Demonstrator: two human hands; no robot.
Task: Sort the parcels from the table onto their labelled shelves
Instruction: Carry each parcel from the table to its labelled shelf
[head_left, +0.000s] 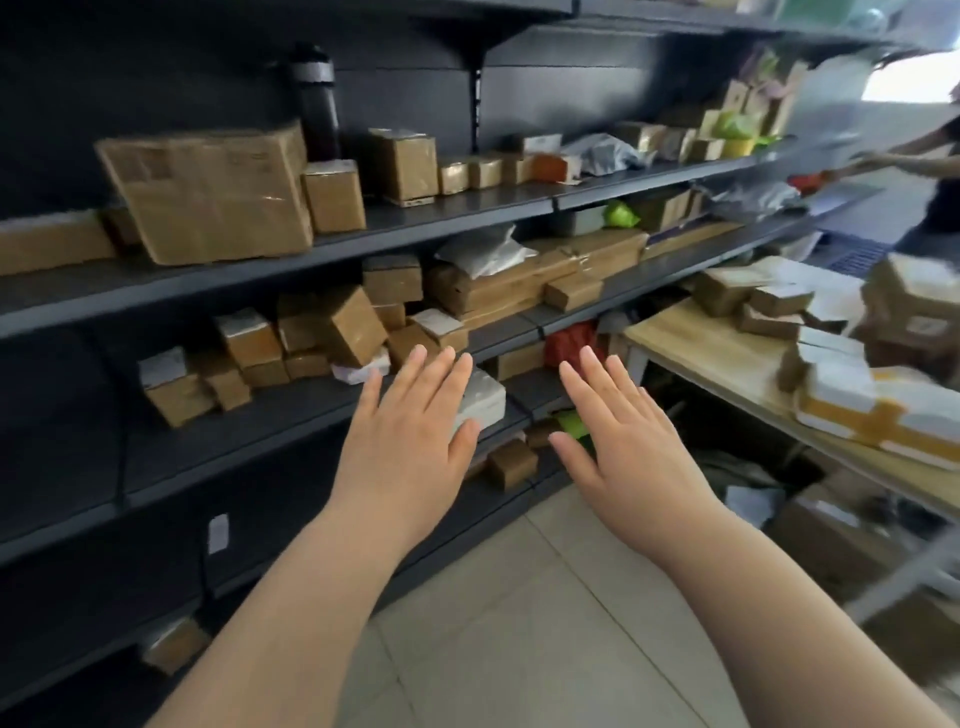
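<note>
1. Your left grip (405, 436) and right grip (623, 441) are both spread flat and empty, left of the surface (701, 343).
2. The parcels (779, 301) lie heaped on that surface; turn toward it.
3. Take one parcel, label up, then match it to the shelves (234, 441) left of the surface.

Both hands (410, 441) flat — parcels (322, 332) beyond

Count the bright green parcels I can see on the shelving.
3. The upper green parcel sits far right, high up; the middle green parcel lies lower, to its left; the lowest green parcel shows partly behind the right hand. More may be hidden.
</note>
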